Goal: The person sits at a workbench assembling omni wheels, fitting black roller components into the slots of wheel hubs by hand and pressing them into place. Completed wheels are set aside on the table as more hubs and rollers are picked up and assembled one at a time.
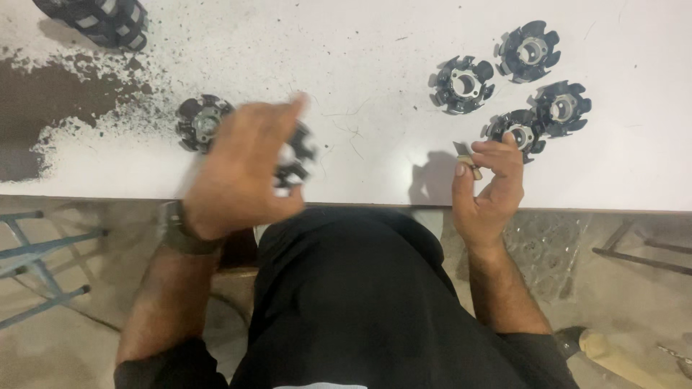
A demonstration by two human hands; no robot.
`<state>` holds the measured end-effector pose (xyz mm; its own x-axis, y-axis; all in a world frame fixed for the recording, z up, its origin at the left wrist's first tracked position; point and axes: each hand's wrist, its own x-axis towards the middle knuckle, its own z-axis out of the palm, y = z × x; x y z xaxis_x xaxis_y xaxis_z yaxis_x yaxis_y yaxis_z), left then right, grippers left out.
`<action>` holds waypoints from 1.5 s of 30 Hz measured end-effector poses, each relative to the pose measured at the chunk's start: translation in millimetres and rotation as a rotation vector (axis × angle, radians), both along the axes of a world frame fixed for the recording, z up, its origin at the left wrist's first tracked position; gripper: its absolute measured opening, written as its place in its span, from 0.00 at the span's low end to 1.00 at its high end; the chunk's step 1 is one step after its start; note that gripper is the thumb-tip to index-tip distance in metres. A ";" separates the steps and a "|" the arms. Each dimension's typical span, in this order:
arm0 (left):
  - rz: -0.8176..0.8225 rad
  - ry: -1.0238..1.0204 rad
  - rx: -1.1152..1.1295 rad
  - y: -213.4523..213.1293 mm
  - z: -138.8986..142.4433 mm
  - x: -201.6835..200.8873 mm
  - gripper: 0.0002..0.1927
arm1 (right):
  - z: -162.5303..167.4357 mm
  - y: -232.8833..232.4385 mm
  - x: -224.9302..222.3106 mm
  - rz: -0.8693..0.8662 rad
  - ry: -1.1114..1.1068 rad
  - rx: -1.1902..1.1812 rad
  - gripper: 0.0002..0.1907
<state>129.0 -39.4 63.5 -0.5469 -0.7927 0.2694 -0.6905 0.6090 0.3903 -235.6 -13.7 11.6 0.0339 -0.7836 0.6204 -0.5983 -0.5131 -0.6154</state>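
My left hand is blurred over the near edge of the white table and grips a black finned ring part. Just left of it another black finned ring lies on the table. My right hand hovers at the table's front edge and pinches a small tan and grey flat piece between thumb and fingertips. Right behind those fingers lies a black finned ring, one of several in a group at the right.
Dark grit and a worn dark patch cover the table's left side. A black ribbed part sits at the far left corner. Blue metal frame legs stand on the floor at left, and metal bars at right.
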 end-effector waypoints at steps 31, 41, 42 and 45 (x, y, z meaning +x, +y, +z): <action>0.259 0.422 0.075 36.7 -49.0 -101.1 0.09 | 2.1 19.3 69.5 0.191 0.327 0.118 0.18; 0.301 0.426 0.055 37.3 -57.6 -112.4 0.07 | 14.4 14.8 72.4 0.220 0.261 0.199 0.16; 0.315 0.424 0.049 37.2 -59.5 -113.7 0.07 | 14.7 14.6 72.4 0.222 0.262 0.188 0.16; 0.330 0.403 0.018 36.7 -64.5 -116.2 0.08 | 15.2 14.6 72.8 0.227 0.256 0.162 0.16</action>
<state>12.8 -2.7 -1.0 -0.1229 -0.9117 0.3920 -0.6377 0.3752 0.6728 -162.8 0.9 26.8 0.3561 -0.8254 0.4381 -0.6251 -0.5589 -0.5448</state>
